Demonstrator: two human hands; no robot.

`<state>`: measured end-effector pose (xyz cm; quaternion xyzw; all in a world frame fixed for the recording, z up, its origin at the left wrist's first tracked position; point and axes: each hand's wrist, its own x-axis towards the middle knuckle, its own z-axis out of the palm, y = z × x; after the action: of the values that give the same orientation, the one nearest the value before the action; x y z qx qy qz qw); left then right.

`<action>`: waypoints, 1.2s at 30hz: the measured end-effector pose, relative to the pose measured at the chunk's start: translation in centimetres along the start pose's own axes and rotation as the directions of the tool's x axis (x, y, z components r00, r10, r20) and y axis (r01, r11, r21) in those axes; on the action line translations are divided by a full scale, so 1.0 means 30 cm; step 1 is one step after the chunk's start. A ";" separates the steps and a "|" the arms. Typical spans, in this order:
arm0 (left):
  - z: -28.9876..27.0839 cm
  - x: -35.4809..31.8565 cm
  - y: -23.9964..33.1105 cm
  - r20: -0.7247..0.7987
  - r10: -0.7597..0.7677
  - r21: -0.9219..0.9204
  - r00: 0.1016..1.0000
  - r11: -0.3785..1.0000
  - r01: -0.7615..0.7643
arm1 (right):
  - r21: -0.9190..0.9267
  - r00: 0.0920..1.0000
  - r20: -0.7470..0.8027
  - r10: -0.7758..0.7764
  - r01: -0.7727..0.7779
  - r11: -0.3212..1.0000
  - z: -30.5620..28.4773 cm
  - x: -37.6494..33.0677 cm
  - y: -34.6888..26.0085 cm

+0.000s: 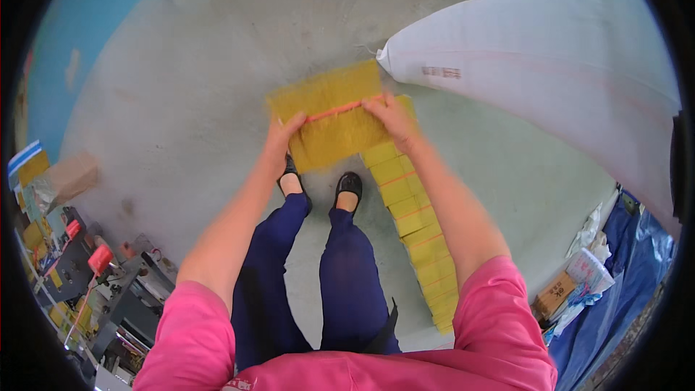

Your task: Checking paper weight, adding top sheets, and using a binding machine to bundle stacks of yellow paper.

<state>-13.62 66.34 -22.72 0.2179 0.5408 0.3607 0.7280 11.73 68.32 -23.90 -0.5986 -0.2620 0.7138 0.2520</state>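
A flat yellow bundle (pixel 335 137), blurred by motion, is held up in front of me, with an orange band (pixel 334 112) running across it. My left hand (pixel 283 136) is closed on its left edge, the thumb by the band. At the right end, my right hand (pixel 395 120) grips it with the thumb on top. Beneath and beside my right forearm, similar yellow bundles (pixel 414 219) with orange bands stand in a long row on the floor. The undersides of the held bundle and most fingers are hidden.
A large white sack (pixel 536 65) lies at the upper right, its tied tip close to the held bundle. Machinery (pixel 116 289) with a red part stands at the lower left. At the right are a cardboard box (pixel 554 295) and blue sheeting (pixel 615 318). My feet are on the grey floor (pixel 195 80).
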 end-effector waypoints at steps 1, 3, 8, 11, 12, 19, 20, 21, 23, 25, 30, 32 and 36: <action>-0.029 0.088 -0.039 -0.003 -0.016 0.034 1.000 0.999 0.017 | 0.031 0.998 0.007 -0.061 0.060 0.998 -0.010 0.072 0.014; -0.050 0.245 -0.125 0.016 -0.013 0.030 1.000 0.999 0.013 | 0.058 0.994 0.003 -0.107 0.106 0.993 -0.067 0.225 0.061; -0.026 0.549 -0.300 0.005 -0.022 0.021 1.000 1.000 0.022 | -0.136 0.984 -0.117 -0.133 0.117 0.984 -0.201 0.521 0.144; -0.013 0.646 -0.429 0.089 -0.042 0.221 0.995 0.975 0.021 | -0.664 0.892 -0.302 -0.336 0.055 0.745 -0.246 0.608 0.193; -0.002 0.649 -0.463 0.053 -0.081 0.253 0.995 0.965 0.065 | -0.662 0.896 -0.305 -0.324 0.046 0.748 -0.241 0.608 0.211; -0.083 0.602 -0.494 -0.138 -0.311 0.206 0.940 0.920 0.334 | -0.775 0.809 -0.216 -0.547 0.199 0.600 -0.204 0.308 0.358; -0.071 0.618 -0.487 -0.128 -0.309 0.198 0.942 0.923 0.330 | -0.801 0.793 -0.231 -0.563 0.174 0.573 -0.278 0.263 0.399; -0.067 0.643 -0.481 -0.138 -0.275 0.169 0.952 0.940 0.296 | -0.822 0.778 -0.246 -0.578 0.149 0.550 -0.363 0.239 0.457; -0.035 0.649 -0.483 -0.137 -0.266 0.133 0.954 0.950 0.284 | -0.741 0.789 -0.416 -0.453 -0.005 0.672 -0.513 0.223 0.488; 0.031 0.656 -0.411 -0.045 -0.212 0.150 0.976 0.965 0.217 | -0.621 0.761 -0.569 -0.313 -0.148 0.770 -0.573 0.240 0.487; -0.009 0.718 -0.408 -0.111 -0.040 0.197 0.993 0.978 0.062 | -0.654 0.806 -0.462 -0.370 -0.027 0.756 -0.460 0.289 0.371; -0.010 0.726 -0.364 -0.224 -0.001 0.200 0.975 0.979 0.047 | -0.584 0.793 -0.502 -0.345 -0.015 0.812 -0.387 0.273 0.320; 0.037 0.713 -0.344 -0.086 -0.184 0.113 0.979 0.975 0.193 | -0.224 0.729 -0.637 -0.250 0.135 0.965 -0.285 0.311 0.249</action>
<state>-6.26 76.04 -43.15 0.1955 0.6067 0.2643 0.7238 18.38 69.73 -36.93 -0.7997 -0.2739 0.4025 0.3514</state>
